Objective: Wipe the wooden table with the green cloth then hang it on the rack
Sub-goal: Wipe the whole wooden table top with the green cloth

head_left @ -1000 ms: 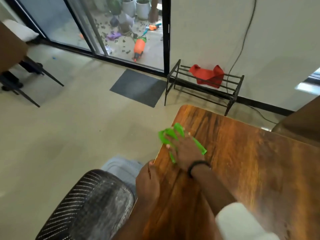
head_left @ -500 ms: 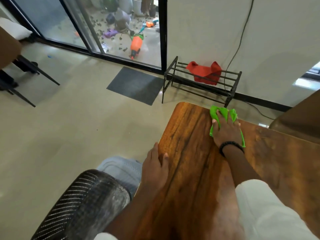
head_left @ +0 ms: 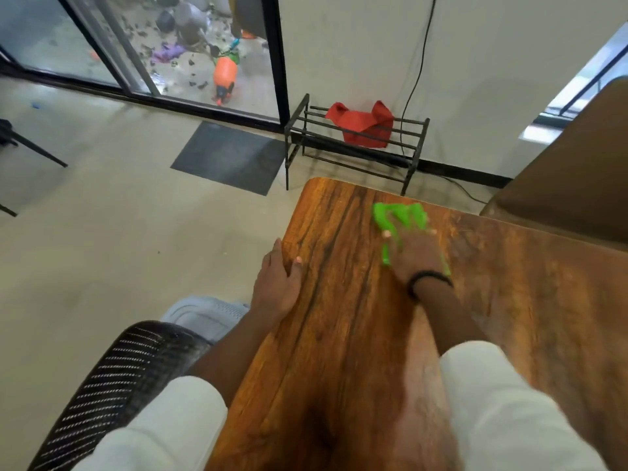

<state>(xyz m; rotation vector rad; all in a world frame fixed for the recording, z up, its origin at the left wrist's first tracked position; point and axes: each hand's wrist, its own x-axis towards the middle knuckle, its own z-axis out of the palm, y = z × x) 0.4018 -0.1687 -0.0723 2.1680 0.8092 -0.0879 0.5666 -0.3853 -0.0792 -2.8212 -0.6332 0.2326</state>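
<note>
tabletop [head_left: 339, 334] shows glossy wood grain; black rack [head_left: 339, 146] stands against the wall [head_left: 492, 79].

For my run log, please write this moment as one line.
phase: wiping | right hand: pressing green cloth on wooden table | left hand: resting on table edge | rack: holds red cloth

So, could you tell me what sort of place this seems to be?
Probably a home or small office room: a wooden table, a low metal rack against the wall, and a sliding glass door onto an outdoor area.
</note>
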